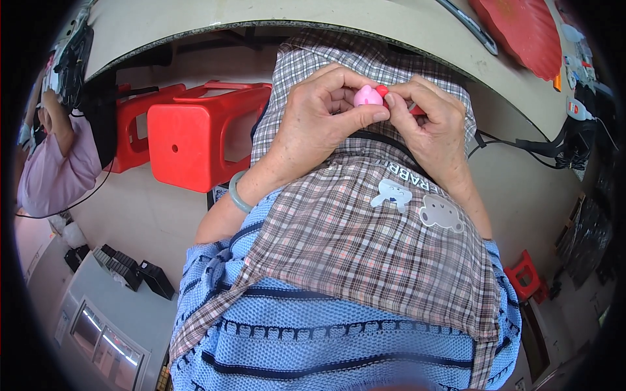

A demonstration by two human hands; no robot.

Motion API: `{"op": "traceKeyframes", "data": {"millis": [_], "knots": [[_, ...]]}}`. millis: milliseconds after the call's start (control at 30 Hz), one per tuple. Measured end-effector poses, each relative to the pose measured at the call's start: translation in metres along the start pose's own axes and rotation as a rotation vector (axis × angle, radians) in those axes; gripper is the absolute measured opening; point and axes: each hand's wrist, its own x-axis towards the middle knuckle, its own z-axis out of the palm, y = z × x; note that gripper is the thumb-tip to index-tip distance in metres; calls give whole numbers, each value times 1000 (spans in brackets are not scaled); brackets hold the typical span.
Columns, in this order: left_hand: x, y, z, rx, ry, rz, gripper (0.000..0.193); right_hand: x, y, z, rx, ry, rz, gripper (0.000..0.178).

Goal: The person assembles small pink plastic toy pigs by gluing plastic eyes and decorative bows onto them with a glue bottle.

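Note:
Over my lap, both hands meet around a small pink rounded figurine (368,98) that looks like plastic. Thumb and fingers of my left hand (319,107) are closed on it. A small red piece (382,90) touches the figurine's right side, next to my right fingertips. My right hand (433,117) is closed in a pinch, and a bit of red (417,111) shows beneath its fingers. Whether the two red parts are one thing I cannot tell, as the fingers hide what lies between them.
A pale table (261,12) curves across the top, with a red scalloped tray (521,32) and a dark flat bar (467,25) on it. Red plastic stools (182,140) stand at the left. Beyond them sits a person in a pink sleeve (62,166). Black cables (521,144) hang at the right.

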Motion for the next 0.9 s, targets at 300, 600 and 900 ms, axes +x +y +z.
{"op": "traceKeyframes", "data": {"millis": [300, 600, 900], "knots": [[0, 3, -3, -399, -58, -213, 29, 2, 11, -3, 81, 39, 6, 9], [3, -6, -9, -588, -53, -300, 25, -2, 4, -3, 170, -36, 104, 30], [3, -9, -9, -582, -81, -307, 24, -2, 4, -4, 134, -115, 109, 48]]}}
